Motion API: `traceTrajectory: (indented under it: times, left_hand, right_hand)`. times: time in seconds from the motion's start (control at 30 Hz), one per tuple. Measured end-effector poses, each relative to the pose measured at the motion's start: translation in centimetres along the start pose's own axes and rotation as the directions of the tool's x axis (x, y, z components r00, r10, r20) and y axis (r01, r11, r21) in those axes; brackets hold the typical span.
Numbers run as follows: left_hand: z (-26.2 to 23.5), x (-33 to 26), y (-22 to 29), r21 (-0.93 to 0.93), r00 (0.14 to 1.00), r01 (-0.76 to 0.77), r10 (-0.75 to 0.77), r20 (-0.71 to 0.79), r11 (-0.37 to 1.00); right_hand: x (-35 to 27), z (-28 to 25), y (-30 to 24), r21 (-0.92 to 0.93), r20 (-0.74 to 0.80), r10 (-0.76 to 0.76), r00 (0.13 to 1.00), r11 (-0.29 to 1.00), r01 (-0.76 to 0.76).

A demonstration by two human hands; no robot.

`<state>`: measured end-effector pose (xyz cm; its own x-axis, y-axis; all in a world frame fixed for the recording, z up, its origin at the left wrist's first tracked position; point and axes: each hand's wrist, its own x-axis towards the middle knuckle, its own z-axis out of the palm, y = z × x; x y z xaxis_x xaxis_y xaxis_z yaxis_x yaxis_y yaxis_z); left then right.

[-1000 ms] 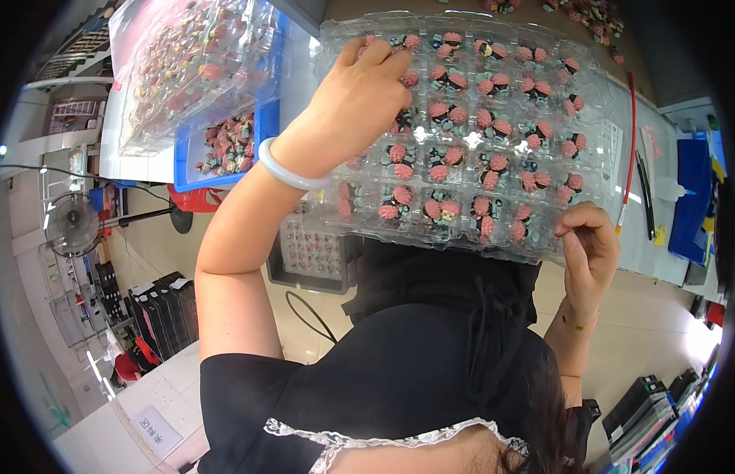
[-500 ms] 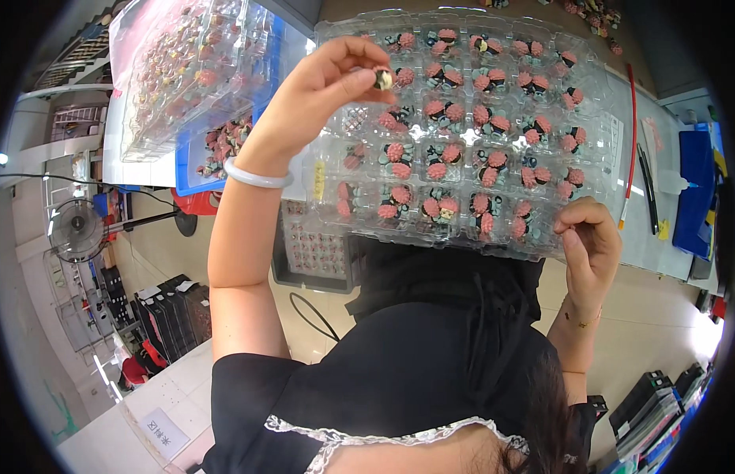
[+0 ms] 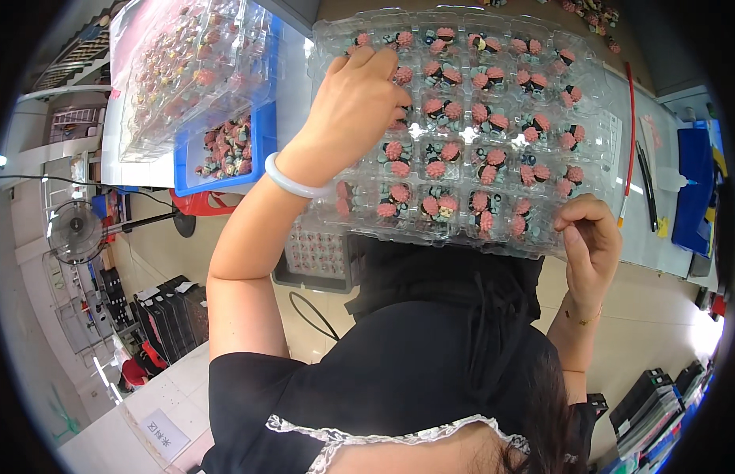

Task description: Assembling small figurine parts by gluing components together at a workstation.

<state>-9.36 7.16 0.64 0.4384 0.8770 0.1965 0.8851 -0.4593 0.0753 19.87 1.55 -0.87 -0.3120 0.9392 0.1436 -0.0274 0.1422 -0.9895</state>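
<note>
A clear plastic compartment tray (image 3: 430, 229) lies before me, tilted over the table's near edge. Small figurines (image 3: 487, 167) with pink, bumpy round parts and dark and grey-green bits sit in its compartments. Above the tray's far left compartments is my left hand (image 3: 353, 103), fingers bent downward and closed. The back of the hand hides their tips and whatever they may hold. At the near right corner, my right hand (image 3: 592, 237) pinches the tray's edge between thumb and curled fingers.
Left of the tray stands a blue bin (image 3: 270, 142) with loose figurines, beside stacked clear trays (image 3: 186, 79). On the right lie a red-handled brush (image 3: 632, 103), dark pens (image 3: 646, 182) and a blue holder (image 3: 695, 189). Below the table is a grey crate (image 3: 288, 278).
My left hand has come down from above the tray's far left, now palm down over it. The small figurine seen earlier in its fingertips is hidden. My right hand stays put.
</note>
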Motion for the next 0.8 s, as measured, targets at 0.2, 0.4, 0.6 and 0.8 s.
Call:
traceTrajectory:
  times: [0.2, 0.4, 0.6, 0.8]
  left_hand:
    - [0.3, 0.5, 0.2, 0.059, 0.998, -0.027, 0.023, 0.066, 0.998]
    - [0.0, -0.1, 0.2, -0.065, 0.998, -0.003, 0.007, 0.060, 0.998]
    - [-2.9, -0.4, -0.1, -0.386, 0.987, 0.157, -0.161, 0.023, 0.909]
    - [-3.5, -1.5, 5.5, -0.921, 0.938, 0.343, 0.025, 0.344, -0.183]
  right_hand:
    - [0.0, 0.1, 0.0, 0.003, -0.004, -0.001, 1.000, 1.000, 0.001]
    - [0.0, 0.0, -0.1, 0.004, 0.002, 0.000, 1.000, 1.000, 0.000]
    - [0.0, 0.5, -0.7, -0.093, -0.010, -0.018, 1.000, 0.996, 0.017]
    - [1.7, 4.1, -3.4, -0.429, 0.101, -0.427, 0.899, 0.796, 0.427]
